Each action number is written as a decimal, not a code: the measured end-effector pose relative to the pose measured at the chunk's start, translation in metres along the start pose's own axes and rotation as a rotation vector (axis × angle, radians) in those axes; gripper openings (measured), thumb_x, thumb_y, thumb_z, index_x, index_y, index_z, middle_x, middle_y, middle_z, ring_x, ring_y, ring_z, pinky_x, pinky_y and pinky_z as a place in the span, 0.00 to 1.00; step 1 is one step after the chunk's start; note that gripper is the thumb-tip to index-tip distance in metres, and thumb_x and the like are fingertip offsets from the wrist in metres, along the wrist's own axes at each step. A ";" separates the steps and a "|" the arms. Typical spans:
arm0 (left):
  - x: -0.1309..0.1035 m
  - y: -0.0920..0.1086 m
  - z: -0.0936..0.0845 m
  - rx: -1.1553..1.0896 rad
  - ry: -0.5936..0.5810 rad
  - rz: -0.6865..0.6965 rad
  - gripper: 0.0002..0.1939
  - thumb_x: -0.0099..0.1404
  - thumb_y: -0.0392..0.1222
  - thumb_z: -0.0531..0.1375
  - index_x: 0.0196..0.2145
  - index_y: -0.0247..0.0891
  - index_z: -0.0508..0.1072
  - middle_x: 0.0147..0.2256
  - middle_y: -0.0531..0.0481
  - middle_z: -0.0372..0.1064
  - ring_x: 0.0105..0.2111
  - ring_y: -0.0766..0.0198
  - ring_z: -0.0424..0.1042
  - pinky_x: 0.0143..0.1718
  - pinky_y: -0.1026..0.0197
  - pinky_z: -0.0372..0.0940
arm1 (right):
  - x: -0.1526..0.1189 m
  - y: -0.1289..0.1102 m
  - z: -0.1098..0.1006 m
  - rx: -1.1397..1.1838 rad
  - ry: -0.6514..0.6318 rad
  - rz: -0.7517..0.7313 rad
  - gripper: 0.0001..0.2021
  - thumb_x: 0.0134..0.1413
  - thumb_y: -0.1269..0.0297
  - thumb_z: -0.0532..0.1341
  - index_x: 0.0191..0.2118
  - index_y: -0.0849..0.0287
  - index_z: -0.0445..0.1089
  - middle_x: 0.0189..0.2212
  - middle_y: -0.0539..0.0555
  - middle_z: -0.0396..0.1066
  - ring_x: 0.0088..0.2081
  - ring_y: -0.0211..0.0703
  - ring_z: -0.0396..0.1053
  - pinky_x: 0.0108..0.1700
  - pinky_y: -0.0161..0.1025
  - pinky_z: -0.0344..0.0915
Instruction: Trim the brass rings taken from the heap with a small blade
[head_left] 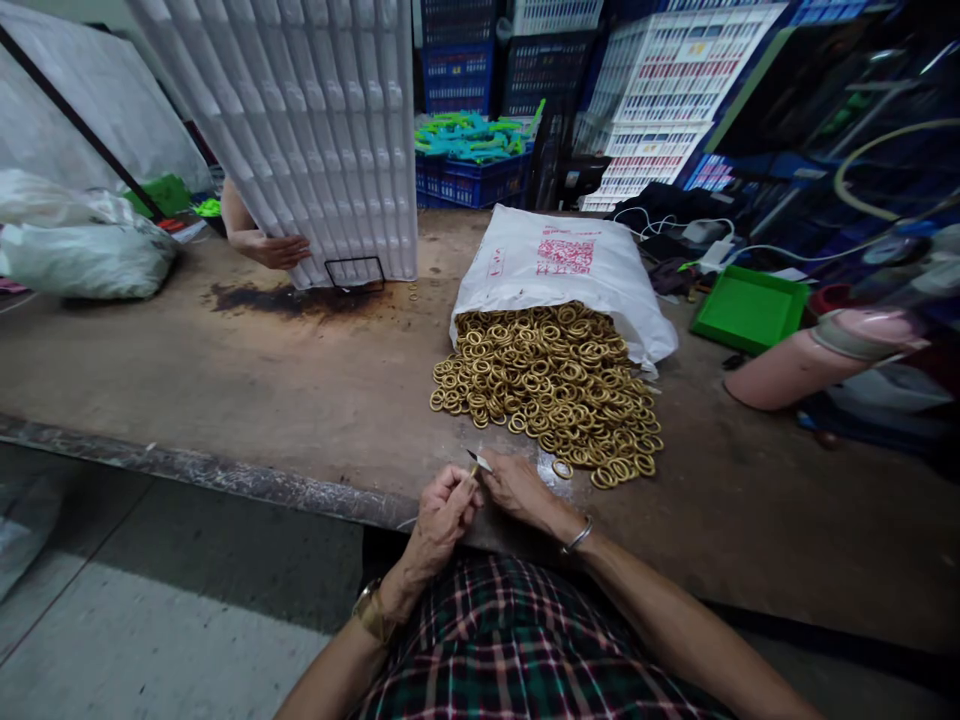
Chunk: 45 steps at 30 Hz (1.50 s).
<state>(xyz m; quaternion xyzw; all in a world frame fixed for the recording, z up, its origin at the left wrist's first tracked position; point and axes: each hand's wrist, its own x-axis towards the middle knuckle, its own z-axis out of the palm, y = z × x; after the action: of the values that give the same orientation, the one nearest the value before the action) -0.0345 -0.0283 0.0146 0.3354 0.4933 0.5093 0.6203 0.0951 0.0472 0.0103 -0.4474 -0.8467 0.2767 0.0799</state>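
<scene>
My left hand (444, 508) is closed near the table's front edge, its fingertips pinching a small gold ring (474, 471) seen nearly edge-on. Close against it, my right hand (521, 488) grips a small knife (481, 461) whose dark tip points up and left, over the ring. Most of the knife's handle is hidden in the fingers. Just beyond my hands, a heap of gold rings (544, 370) spills out of a white woven sack (517, 255) with red print, lying on its side. A few rings lie loose at the heap's near edge.
Across the wooden table (135, 370), another person's hand (281, 250) holds a tall white ribbed panel (322, 130) upright. To the right are a green tray (750, 308) and a pink bottle (806, 365). Plastic bags (86, 250) lie at left; stacked crates (457, 75) stand behind.
</scene>
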 end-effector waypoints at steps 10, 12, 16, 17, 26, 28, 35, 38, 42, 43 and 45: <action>-0.001 0.001 0.003 0.006 0.010 -0.055 0.20 0.54 0.57 0.58 0.28 0.36 0.63 0.20 0.58 0.58 0.14 0.77 0.48 0.15 0.69 0.42 | -0.005 -0.010 -0.004 0.612 0.041 0.012 0.14 0.55 0.57 0.49 0.25 0.60 0.61 0.20 0.45 0.59 0.24 0.33 0.55 0.26 0.31 0.51; -0.002 0.003 0.003 0.004 0.013 -0.066 0.20 0.53 0.58 0.58 0.28 0.36 0.63 0.22 0.57 0.60 0.15 0.77 0.49 0.15 0.69 0.42 | -0.005 -0.012 -0.003 0.625 0.020 0.016 0.15 0.55 0.56 0.49 0.23 0.59 0.59 0.19 0.45 0.57 0.23 0.32 0.53 0.26 0.31 0.50; -0.002 0.001 0.001 0.006 0.002 -0.058 0.20 0.53 0.57 0.58 0.28 0.36 0.64 0.21 0.57 0.58 0.15 0.77 0.49 0.15 0.69 0.42 | -0.003 -0.012 0.001 0.643 0.002 0.040 0.16 0.55 0.56 0.49 0.21 0.59 0.58 0.18 0.45 0.57 0.23 0.32 0.54 0.25 0.31 0.50; -0.002 0.000 0.000 0.005 -0.006 -0.054 0.20 0.53 0.57 0.58 0.27 0.36 0.64 0.20 0.58 0.57 0.14 0.77 0.48 0.14 0.69 0.42 | -0.003 -0.012 0.001 0.642 -0.001 0.046 0.16 0.55 0.57 0.49 0.21 0.60 0.58 0.18 0.45 0.58 0.23 0.32 0.54 0.25 0.31 0.51; -0.001 -0.004 -0.003 -0.083 -0.015 -0.051 0.18 0.55 0.54 0.58 0.33 0.35 0.65 0.23 0.57 0.60 0.14 0.78 0.49 0.14 0.71 0.43 | -0.001 -0.008 -0.001 0.536 0.077 0.128 0.14 0.53 0.63 0.47 0.20 0.60 0.59 0.16 0.46 0.57 0.21 0.33 0.54 0.24 0.31 0.50; -0.001 -0.004 -0.003 -0.101 -0.010 -0.050 0.18 0.55 0.53 0.58 0.34 0.35 0.65 0.24 0.57 0.60 0.14 0.78 0.50 0.14 0.71 0.43 | -0.003 -0.005 0.001 0.421 0.132 0.103 0.12 0.51 0.66 0.48 0.19 0.59 0.58 0.16 0.46 0.56 0.21 0.33 0.53 0.24 0.31 0.48; 0.000 -0.005 -0.001 -0.143 0.068 -0.068 0.17 0.55 0.54 0.59 0.27 0.35 0.63 0.19 0.58 0.58 0.13 0.78 0.47 0.13 0.71 0.41 | -0.011 0.000 0.006 0.099 0.110 -0.063 0.07 0.49 0.73 0.51 0.29 0.59 0.65 0.22 0.49 0.65 0.24 0.36 0.59 0.28 0.32 0.52; 0.000 -0.003 -0.002 -0.207 0.079 -0.091 0.18 0.54 0.55 0.59 0.24 0.35 0.63 0.16 0.59 0.54 0.14 0.76 0.47 0.14 0.71 0.41 | -0.003 0.009 0.004 -0.013 0.263 -0.036 0.10 0.50 0.73 0.51 0.37 0.60 0.65 0.30 0.53 0.69 0.31 0.39 0.64 0.33 0.33 0.54; 0.000 -0.001 -0.003 -0.280 0.110 -0.117 0.17 0.51 0.52 0.61 0.25 0.34 0.66 0.18 0.56 0.60 0.16 0.75 0.53 0.15 0.71 0.44 | 0.015 0.025 -0.004 -0.111 0.409 0.078 0.11 0.53 0.71 0.51 0.42 0.60 0.62 0.35 0.55 0.70 0.34 0.41 0.66 0.35 0.34 0.55; 0.000 0.000 -0.003 -0.296 0.118 -0.121 0.16 0.51 0.51 0.62 0.26 0.34 0.66 0.20 0.55 0.62 0.16 0.75 0.54 0.15 0.71 0.44 | 0.020 0.027 -0.006 -0.136 0.425 0.101 0.11 0.53 0.70 0.51 0.43 0.60 0.62 0.35 0.55 0.70 0.34 0.41 0.67 0.34 0.34 0.55; 0.000 0.000 -0.003 -0.317 0.126 -0.130 0.16 0.51 0.50 0.61 0.26 0.33 0.66 0.23 0.52 0.65 0.17 0.75 0.57 0.15 0.71 0.46 | 0.030 0.030 -0.009 -0.183 0.440 0.129 0.11 0.55 0.68 0.51 0.45 0.60 0.61 0.34 0.55 0.71 0.33 0.42 0.68 0.32 0.34 0.54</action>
<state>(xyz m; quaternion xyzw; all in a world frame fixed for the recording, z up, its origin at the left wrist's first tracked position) -0.0375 -0.0286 0.0140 0.1683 0.4653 0.5595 0.6649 0.1025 0.0878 -0.0019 -0.5554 -0.8001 0.0994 0.2037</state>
